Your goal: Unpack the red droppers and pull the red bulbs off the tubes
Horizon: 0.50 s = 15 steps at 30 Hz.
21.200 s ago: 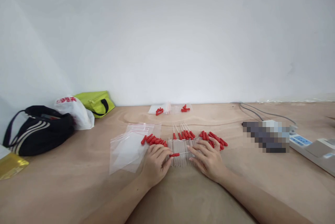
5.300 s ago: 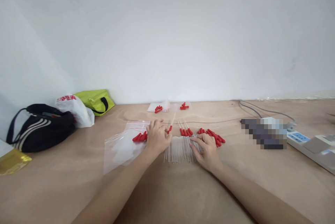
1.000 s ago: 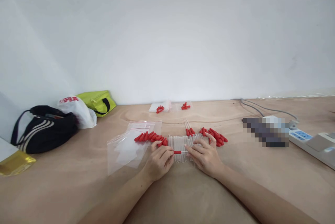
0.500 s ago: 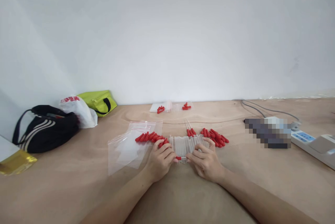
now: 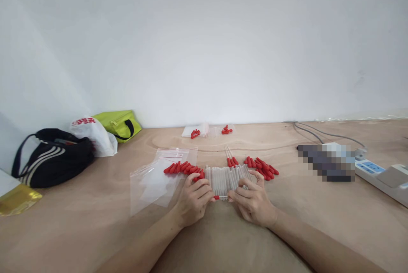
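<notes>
My left hand (image 5: 195, 200) is closed, its thumb and fingertips pinching a red rubber bulb (image 5: 216, 197). A thin glass dropper tube (image 5: 223, 197) runs sideways from the bulb to my right hand (image 5: 253, 201), which is closed on its other end. The bulb and tube meet end to end; how deep the tube sits inside cannot be seen. Just behind them lies a row of clear glass tubes (image 5: 219, 179) between my hands. A pile of red bulbs (image 5: 185, 167) touches my left fingers, and another pile (image 5: 261, 167) lies beyond my right hand.
Droppers with red bulbs (image 5: 232, 161) lie behind the row. Clear zip bags (image 5: 149, 192) are at left, small bags with red bulbs (image 5: 195, 133) near the wall. Black bag (image 5: 60, 158), white bag (image 5: 95, 137) and green bag (image 5: 119, 124) stand left; a power strip (image 5: 369, 166) lies right.
Both hands have come slightly nearer to me, bringing the bulb and tube to the front edge of the glass row. The grip of each hand looks much the same.
</notes>
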{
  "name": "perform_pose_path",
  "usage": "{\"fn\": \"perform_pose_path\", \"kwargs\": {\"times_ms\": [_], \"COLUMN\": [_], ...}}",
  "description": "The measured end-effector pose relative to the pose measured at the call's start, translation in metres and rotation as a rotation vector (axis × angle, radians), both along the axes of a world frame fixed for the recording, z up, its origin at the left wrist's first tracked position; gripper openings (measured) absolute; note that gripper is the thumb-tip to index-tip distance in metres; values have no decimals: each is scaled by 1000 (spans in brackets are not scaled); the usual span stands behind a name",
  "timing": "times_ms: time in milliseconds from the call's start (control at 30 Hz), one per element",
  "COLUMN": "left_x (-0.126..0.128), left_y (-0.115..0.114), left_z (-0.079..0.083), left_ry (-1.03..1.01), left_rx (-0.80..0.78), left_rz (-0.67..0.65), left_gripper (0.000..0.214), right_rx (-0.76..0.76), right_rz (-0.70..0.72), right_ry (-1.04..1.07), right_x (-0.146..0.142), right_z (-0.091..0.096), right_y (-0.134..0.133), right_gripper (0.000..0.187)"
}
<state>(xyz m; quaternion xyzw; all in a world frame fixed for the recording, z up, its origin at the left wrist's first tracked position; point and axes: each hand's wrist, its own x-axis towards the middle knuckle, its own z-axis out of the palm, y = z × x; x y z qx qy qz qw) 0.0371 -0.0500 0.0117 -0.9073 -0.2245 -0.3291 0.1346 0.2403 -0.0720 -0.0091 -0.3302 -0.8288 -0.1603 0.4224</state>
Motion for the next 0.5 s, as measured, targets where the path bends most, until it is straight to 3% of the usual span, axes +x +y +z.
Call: {"fn": "perform_pose_path", "kwargs": {"times_ms": [200, 333, 500], "left_x": [-17, -41, -63], "left_y": [6, 23, 45], "left_z": [4, 6, 3], "left_ry": [-113, -333, -403], "left_rx": [-4, -63, -84], "left_rz": [51, 270, 523], "left_gripper": [20, 18, 24], "right_rx": [-16, -61, -76], "right_rz": [-81, -237, -349], "right_ry": [34, 205, 254], "right_x": [15, 22, 17], "right_z": [0, 3, 3], "right_y": [2, 10, 18], "right_gripper": [20, 16, 19]}}
